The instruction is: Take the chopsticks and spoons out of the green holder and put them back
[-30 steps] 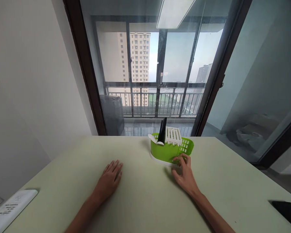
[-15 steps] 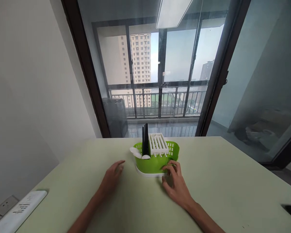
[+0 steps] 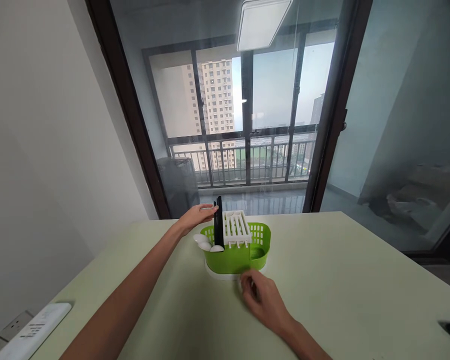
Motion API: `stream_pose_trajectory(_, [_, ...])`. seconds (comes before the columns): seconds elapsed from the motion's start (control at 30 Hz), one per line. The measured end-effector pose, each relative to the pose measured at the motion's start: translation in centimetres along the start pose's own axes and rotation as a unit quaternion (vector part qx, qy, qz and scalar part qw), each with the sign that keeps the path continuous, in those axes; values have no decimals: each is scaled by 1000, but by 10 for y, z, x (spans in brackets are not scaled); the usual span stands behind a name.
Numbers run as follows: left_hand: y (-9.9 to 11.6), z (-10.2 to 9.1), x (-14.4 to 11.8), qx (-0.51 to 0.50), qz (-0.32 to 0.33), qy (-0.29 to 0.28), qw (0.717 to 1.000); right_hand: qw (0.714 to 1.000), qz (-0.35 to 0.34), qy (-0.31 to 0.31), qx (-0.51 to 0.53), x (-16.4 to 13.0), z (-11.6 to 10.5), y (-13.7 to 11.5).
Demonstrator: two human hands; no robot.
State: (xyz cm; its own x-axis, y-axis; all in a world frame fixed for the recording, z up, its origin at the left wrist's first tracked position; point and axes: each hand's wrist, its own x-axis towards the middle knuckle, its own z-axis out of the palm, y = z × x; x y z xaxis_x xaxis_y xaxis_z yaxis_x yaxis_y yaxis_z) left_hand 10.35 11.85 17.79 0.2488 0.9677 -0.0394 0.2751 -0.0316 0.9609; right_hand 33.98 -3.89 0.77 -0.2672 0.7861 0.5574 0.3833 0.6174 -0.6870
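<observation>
Head view: 1 green cutlery caddy (image 3: 237, 255) is set mid-table (image 3: 341, 280), straight ahead. Black chopsticks (image 3: 218, 227) stand upright inside. Left hand (image 3: 197, 218), fingers released, is reached to their tops, nearer; right hand (image 3: 260, 297), loosely curled and grasping nothing, is rested before the base.

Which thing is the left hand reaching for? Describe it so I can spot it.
On the pale green table, near the window side, stands a green basket. The left hand reaches the black sticks standing upright at the basket's left end: the only dark, tall items, beside white spoons.
</observation>
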Motion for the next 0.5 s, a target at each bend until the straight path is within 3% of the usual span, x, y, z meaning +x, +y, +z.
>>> stream_pose_trajectory(0.13, [9, 12, 13, 19, -33, 35, 999, 999, -4, -50, -20, 1, 0, -5])
stream_pose_trajectory(0.5, [16, 18, 6, -2, 37, 115, 993, 997, 18, -59, -39, 4, 4, -3])
